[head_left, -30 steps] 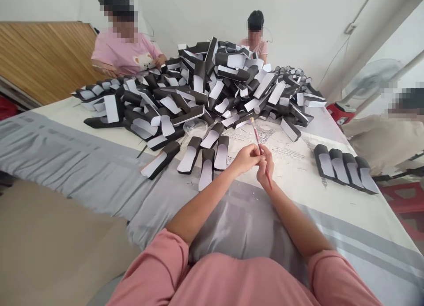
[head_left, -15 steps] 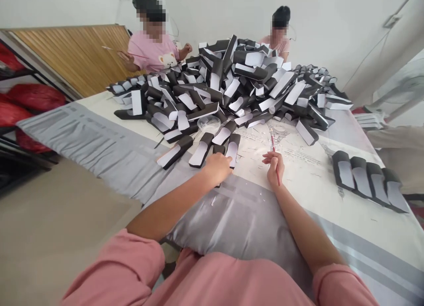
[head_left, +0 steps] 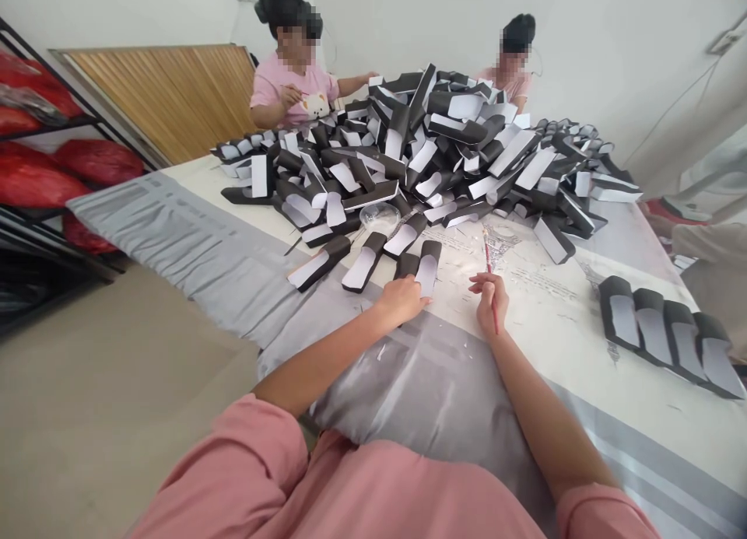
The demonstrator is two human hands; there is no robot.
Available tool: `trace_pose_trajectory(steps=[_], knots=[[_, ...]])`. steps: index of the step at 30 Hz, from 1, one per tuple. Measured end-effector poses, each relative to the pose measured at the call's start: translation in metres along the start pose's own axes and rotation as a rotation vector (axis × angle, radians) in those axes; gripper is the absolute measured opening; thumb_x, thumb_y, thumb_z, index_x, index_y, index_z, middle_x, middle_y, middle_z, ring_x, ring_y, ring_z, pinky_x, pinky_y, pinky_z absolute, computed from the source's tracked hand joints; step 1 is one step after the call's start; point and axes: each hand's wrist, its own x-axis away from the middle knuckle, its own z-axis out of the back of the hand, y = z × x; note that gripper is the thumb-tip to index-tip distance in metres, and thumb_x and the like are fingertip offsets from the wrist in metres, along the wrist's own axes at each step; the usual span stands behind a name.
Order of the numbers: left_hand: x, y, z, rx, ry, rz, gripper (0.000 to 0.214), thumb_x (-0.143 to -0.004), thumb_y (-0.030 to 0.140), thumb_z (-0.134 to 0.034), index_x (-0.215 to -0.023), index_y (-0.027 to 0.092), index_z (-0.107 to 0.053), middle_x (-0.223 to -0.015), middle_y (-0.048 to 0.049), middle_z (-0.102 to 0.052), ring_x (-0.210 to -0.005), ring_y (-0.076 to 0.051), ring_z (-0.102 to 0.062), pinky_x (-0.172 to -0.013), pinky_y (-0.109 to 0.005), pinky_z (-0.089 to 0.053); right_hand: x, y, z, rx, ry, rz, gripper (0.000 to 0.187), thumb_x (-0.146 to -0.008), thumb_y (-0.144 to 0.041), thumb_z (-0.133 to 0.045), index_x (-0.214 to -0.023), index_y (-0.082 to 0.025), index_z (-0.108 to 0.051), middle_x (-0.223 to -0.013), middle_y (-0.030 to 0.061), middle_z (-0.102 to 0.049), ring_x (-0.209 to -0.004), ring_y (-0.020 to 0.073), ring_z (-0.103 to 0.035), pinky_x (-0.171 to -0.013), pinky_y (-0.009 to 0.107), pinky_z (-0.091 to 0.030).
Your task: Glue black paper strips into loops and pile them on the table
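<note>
My left hand (head_left: 402, 299) is closed on the lower end of a black folded paper box piece with a white panel (head_left: 429, 268). Another dark piece (head_left: 407, 267) lies partly hidden beside those fingers. In my right hand (head_left: 490, 302), fingers curled, is a thin red-handled brush (head_left: 487, 247), its tip pointing away over the printed cloth. Several similar pieces lie just beyond my left hand, among them one piece (head_left: 362, 263) and another (head_left: 318, 265). A clear plastic bowl (head_left: 379, 217) stands behind them.
A large heap of black-and-white pieces (head_left: 397, 134) covers the back of the table (head_left: 542, 352). At right sits a joined row of pieces (head_left: 671, 333). Two co-workers, one person (head_left: 295, 76) and another (head_left: 510, 76), sit behind the heap. Red bags (head_left: 40, 173) fill a left shelf.
The view has turned slightly left. The co-worker at left has lowered the brush hand and stretched the other hand to the heap. My hands keep nearly the same places.
</note>
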Motion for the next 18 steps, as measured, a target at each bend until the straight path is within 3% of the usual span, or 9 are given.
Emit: trace_pose_trajectory(steps=[3,5,8,10,13,14,16,18], knots=[[0.028,-0.01,0.007,0.041,0.123,-0.014,0.044,-0.098,0.051,-0.047,-0.108,0.016,-0.071,-0.112,-0.0129,-0.066,-0.099,-0.026,-0.068,-0.077,-0.032,-0.05,0.0,0.001,0.0,0.001,0.015,0.008,0.044,-0.099,-0.059,-0.039,-0.102,-0.022,-0.061,-0.092,0.0052,-0.072,-0.067,0.015,-0.067,-0.066,0.032,-0.058],[0.051,-0.032,0.02,0.086,0.278,0.02,0.041,-0.098,0.051,-0.047,-0.114,0.02,-0.069,-0.116,-0.0103,-0.066,-0.097,-0.025,-0.067,-0.078,-0.032,-0.05,0.0,0.003,0.0,-0.005,0.024,0.012,0.043,-0.099,-0.058,-0.039,-0.102,-0.021,-0.061,-0.091,0.0052,-0.072,-0.067,0.015,-0.068,-0.065,0.031,-0.057],[0.072,-0.095,0.047,0.102,0.583,0.19,0.042,-0.094,0.053,-0.053,-0.117,0.021,-0.068,-0.116,-0.0096,-0.067,-0.095,-0.026,-0.066,-0.086,-0.037,-0.051,0.001,0.005,-0.001,-0.016,0.025,0.012,0.042,-0.1,-0.056,-0.039,-0.103,-0.021,-0.061,-0.091,0.0054,-0.072,-0.068,0.0147,-0.067,-0.065,0.031,-0.056],[0.071,-0.151,0.064,0.076,0.692,0.367,0.042,-0.091,0.054,-0.055,-0.108,0.018,-0.069,-0.112,-0.0118,-0.068,-0.098,-0.03,-0.065,-0.089,-0.043,-0.051,0.001,0.006,-0.002,-0.015,0.018,0.011,0.041,-0.1,-0.056,-0.039,-0.103,-0.021,-0.062,-0.091,0.0054,-0.072,-0.068,0.0146,-0.067,-0.065,0.031,-0.056],[0.049,-0.232,0.08,0.092,0.686,0.593,0.031,-0.085,0.046,-0.06,-0.091,0.017,-0.067,-0.11,-0.0165,-0.067,-0.113,-0.038,-0.061,-0.097,-0.054,-0.047,0.001,0.007,-0.003,-0.007,0.001,0.006,0.042,-0.1,-0.056,-0.04,-0.103,-0.021,-0.062,-0.09,0.0052,-0.072,-0.067,0.0149,-0.067,-0.064,0.031,-0.056],[0.038,-0.255,0.082,0.127,0.634,0.619,0.026,-0.084,0.044,-0.062,-0.085,0.018,-0.065,-0.108,-0.0173,-0.067,-0.118,-0.04,-0.06,-0.099,-0.056,-0.046,0.001,0.007,-0.004,-0.004,-0.001,0.005,0.042,-0.1,-0.057,-0.04,-0.103,-0.021,-0.062,-0.09,0.0052,-0.072,-0.067,0.0149,-0.067,-0.064,0.031,-0.056],[0.018,-0.287,0.086,0.196,0.59,0.653,0.021,-0.077,0.039,-0.068,-0.072,0.021,-0.058,-0.099,-0.0167,-0.067,-0.122,-0.042,-0.057,-0.102,-0.06,-0.043,0.001,0.008,-0.004,0.001,0.003,0.002,0.043,-0.1,-0.058,-0.04,-0.103,-0.021,-0.062,-0.089,0.0052,-0.072,-0.067,0.015,-0.067,-0.063,0.031,-0.056],[0.004,-0.301,0.089,0.231,0.539,0.69,0.025,-0.07,0.035,-0.073,-0.067,0.022,-0.051,-0.092,-0.0145,-0.066,-0.123,-0.044,-0.057,-0.102,-0.064,-0.044,0.001,0.008,-0.003,0.006,0.018,-0.004,0.044,-0.099,-0.059,-0.039,-0.103,-0.021,-0.061,-0.088,0.0048,-0.072,-0.066,0.0148,-0.067,-0.063,0.031,-0.056]])
